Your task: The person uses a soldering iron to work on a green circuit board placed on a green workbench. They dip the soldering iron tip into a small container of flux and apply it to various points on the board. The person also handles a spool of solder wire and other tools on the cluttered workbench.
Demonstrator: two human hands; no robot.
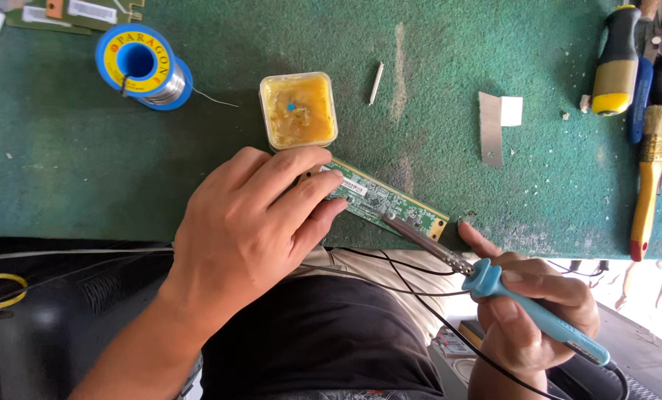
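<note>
A narrow green circuit board [390, 201] lies at the near edge of the green mat. My left hand [253, 222] presses flat on the board's left end, fingers spread over it. In my right hand [534, 307] I grip a soldering iron with a light blue handle [531, 307]. Its metal tip [390, 217] rests on the board near the middle-right. A black cord runs from the iron down across my lap.
A square tub of yellow flux [298, 110] sits just behind the board. A blue spool of solder wire [142, 65] stands at back left. Screwdrivers and a paintbrush [649, 170] lie along the right edge. A metal strip with white tape [494, 126] lies mid-right.
</note>
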